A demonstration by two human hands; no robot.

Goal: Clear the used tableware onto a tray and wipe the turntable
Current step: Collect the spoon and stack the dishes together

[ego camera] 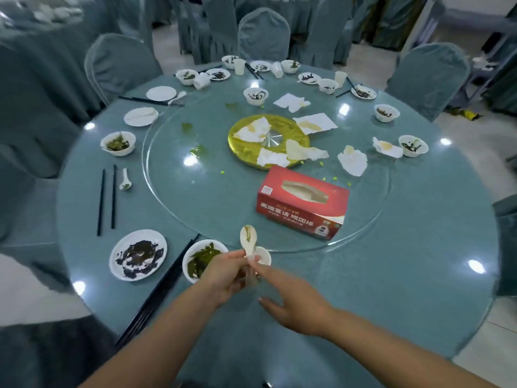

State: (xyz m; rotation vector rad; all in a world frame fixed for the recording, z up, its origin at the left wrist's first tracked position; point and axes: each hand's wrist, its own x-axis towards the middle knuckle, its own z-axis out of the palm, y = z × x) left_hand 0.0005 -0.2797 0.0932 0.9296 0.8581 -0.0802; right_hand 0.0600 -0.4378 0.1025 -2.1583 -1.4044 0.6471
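White spoon, handle gripped in the left hand, stands bowl-up at lower centre; the right hand, open, lies just right, fingers touching that handle.

- The left grip pinches the handle of a white spoon, its stained bowl raised above a small white cup.
- The right grip has relaxed, spread fingers; its fingertips touch the spoon handle.
- Beside the left grip: a bowl of greens, black chopsticks, a plate with dark scraps.
- On the glass turntable: a red tissue box, crumpled napkins, a yellow centre disc.
- More used bowls and cups ring the counter.
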